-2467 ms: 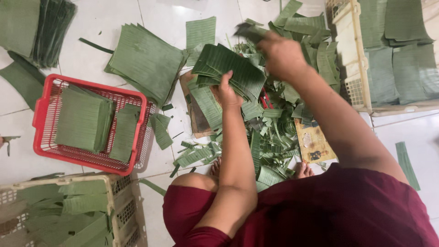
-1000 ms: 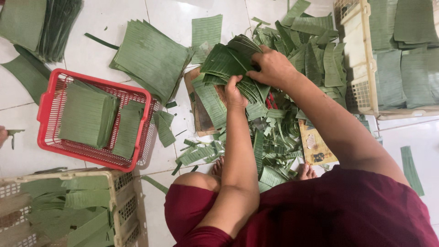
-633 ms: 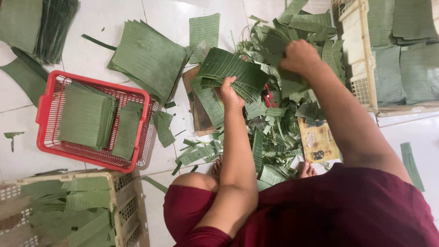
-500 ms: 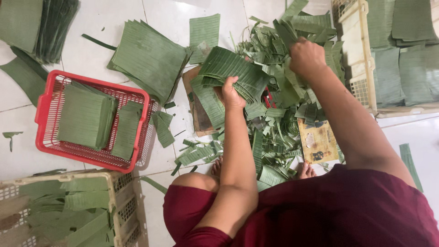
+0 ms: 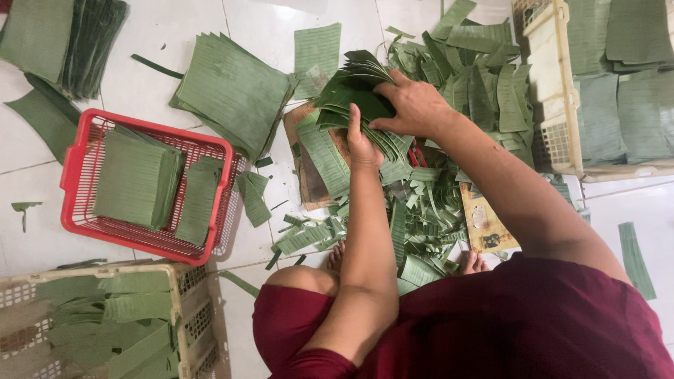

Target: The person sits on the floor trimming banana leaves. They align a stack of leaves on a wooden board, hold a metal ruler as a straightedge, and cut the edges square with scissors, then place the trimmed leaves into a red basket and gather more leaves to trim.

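Note:
My left hand (image 5: pixel 360 138) grips a thick stack of cut green banana-leaf pieces (image 5: pixel 355 95) from below, holding it on edge above a brown board (image 5: pixel 306 168). My right hand (image 5: pixel 415 105) rests on top of the same stack, fingers pressed on its upper edge. A heap of leaf trimmings and strips (image 5: pixel 428 203) lies under and around both hands. A loose pile of longer leaf pieces (image 5: pixel 484 81) sits just beyond my right hand.
A red basket (image 5: pixel 77 172) holds folded leaf squares at left. A stack of large leaf sheets (image 5: pixel 232 91) lies on the white tiled floor. A cream crate (image 5: pixel 554 105) of leaves stands at right, another cream crate (image 5: pixel 189 316) at lower left. Dark leaf bundles (image 5: pixel 84 42) lie top left.
My right hand reached out to the far leaf pile, then came back onto the stack held by my left hand. The stack now stands more upright.

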Motion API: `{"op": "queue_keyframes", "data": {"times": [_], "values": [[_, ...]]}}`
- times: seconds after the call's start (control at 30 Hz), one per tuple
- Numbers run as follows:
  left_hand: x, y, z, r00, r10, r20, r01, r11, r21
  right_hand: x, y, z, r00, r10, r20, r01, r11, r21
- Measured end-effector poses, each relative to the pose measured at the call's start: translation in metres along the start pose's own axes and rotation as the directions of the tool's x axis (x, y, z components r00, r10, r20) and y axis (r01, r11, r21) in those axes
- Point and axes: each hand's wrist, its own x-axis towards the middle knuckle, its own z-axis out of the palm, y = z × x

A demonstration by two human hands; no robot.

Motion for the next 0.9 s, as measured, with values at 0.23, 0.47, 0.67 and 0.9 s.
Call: {"op": "queue_keyframes", "data": {"times": [0.23, 0.47, 0.67, 0.9], "values": [[0.001, 0.001, -0.005, 0.996, -0.077, 0.054, 0.078, 0.997, -0.017, 0.004, 0.019, 0.011, 0.997, -0.016, -0.076, 0.026, 0.990, 0.138], [0.013, -0.011, -0.022, 0.984, -0.176, -0.042, 0.175, 0.984, -0.023, -0.001, 0.004, 0.000, 0.972, 0.056, -0.227, 0.025, 0.941, 0.339], [0.014, -0.006, -0.017, 0.991, -0.075, -0.110, 0.068, 0.995, -0.071, 0.001, -0.005, -0.010, 0.992, 0.129, 0.008, -0.129, 0.988, 0.084], [-0.001, 0.005, 0.012, 0.968, 0.168, -0.184, -0.182, 0.981, -0.061, 0.003, -0.005, 0.011, 1.000, -0.020, -0.016, 0.020, 1.000, 0.023]]}}
